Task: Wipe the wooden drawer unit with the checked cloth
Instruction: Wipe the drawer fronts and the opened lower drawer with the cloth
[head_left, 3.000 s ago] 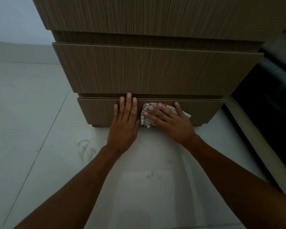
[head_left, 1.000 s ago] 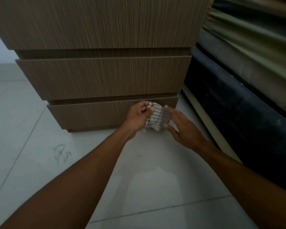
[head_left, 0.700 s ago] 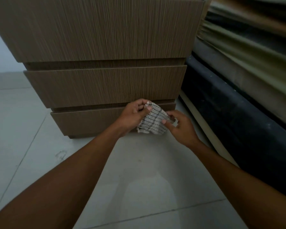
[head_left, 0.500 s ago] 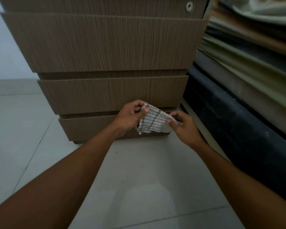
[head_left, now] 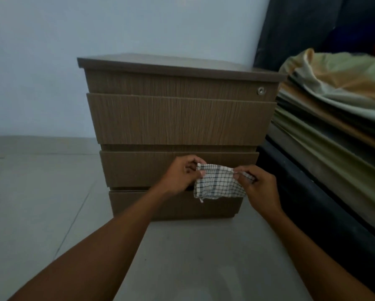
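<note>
Wall [head_left: 139, 25]: pale and plain behind everything.
Floor [head_left: 30, 192]: light grey tiles.
Bed [head_left: 334, 131]: at my right, draped in greenish folds.
Drawer unit [head_left: 178, 118]: wood-grain, closed fronts, small round lock [head_left: 261, 91] top right.
Checked cloth [head_left: 218, 183]: stretched before the lower drawers, off the wood.
Left hand [head_left: 182, 172]: grip pinching one top corner.
Right hand [head_left: 258, 187]: pinching the other.

Cloth [head_left: 218, 184] off bottom drawer front [head_left: 173, 205], where right hand [head_left: 259, 187] pressed it three seconds ago. Now held up, spread between left hand [head_left: 180, 173] and right. Left hand lifted from drawer. View pulled back; unit top [head_left: 173, 64] visible.
</note>
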